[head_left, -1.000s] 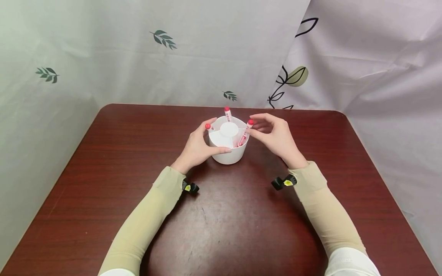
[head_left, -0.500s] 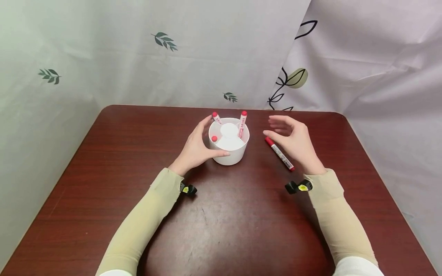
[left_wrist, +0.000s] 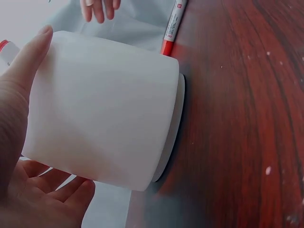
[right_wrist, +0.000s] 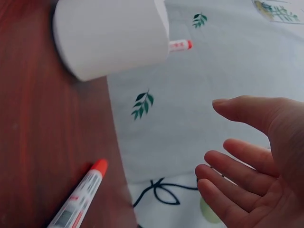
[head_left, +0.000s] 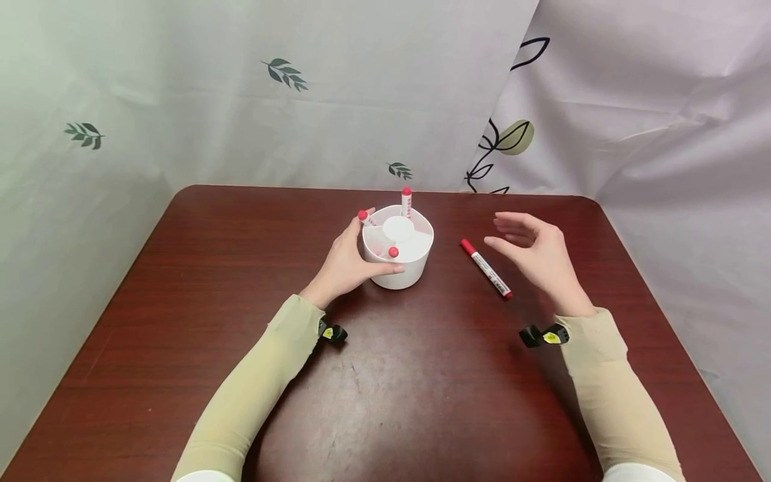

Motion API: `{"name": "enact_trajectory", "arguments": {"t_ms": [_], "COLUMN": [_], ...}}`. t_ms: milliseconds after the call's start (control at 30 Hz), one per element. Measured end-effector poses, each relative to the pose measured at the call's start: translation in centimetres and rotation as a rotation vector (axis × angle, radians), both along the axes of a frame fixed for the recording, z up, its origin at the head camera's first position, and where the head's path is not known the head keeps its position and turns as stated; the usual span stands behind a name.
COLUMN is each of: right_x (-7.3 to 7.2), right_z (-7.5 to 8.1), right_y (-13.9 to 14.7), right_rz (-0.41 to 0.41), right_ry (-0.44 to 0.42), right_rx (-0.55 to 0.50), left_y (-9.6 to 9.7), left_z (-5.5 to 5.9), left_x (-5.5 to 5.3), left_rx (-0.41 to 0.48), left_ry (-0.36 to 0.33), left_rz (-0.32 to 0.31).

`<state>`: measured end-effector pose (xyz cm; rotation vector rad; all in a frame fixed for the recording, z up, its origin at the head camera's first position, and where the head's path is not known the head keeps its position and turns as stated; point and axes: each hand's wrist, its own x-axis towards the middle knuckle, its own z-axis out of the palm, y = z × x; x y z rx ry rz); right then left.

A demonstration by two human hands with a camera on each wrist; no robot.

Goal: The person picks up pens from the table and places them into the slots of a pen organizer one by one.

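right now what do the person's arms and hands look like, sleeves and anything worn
Both hands are bare: the left hand and right hand wear no gloves or rings that show. Each forearm is covered by a snug pale khaki sleeve, with a white layer showing near the elbows. A small black camera clip with a yellow mark sits at each wrist.

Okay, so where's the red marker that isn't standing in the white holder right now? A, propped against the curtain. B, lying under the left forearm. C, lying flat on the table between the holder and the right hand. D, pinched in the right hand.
C: the loose red marker lies flat on the table, between the white holder and the empty, open right hand.
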<state>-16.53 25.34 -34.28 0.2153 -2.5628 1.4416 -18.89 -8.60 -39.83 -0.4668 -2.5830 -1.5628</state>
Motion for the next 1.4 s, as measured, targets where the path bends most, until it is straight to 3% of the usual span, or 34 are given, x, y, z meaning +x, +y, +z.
{"name": "enact_trajectory", "arguments": {"t_ms": [333,667,933,1267,1400], "right_x": [0.3,0.6,0.8,1.0,1.1], "right_z": [-2.1,-5.0,-5.9,-6.4,-6.3], "right_y": [1.8,3.4,3.4,3.1,3.1], "right_rz": [0.009,0.067,0.066,0.057,0.041], "right_ry": [-0.037,-0.098,-0.186,-0.190,-0.147], "right_rx": [0.106,0.182,0.257,0.316,0.316], "left_y": [0.0,0.1,0.0,0.0,0.0], "left_z": [-0.1,0.3,0.4,0.5,0.5], "left_x": [0.0,0.1,0.2,0.1,0.2], "left_rx": [-0.015,-0.029,-0.010,-0.028,-0.029], "left_ry": [-0.018,-0.025,-0.049,-0.051,-0.052], "left_rz": [0.009,0.018,0.013,0.016,0.019]}}
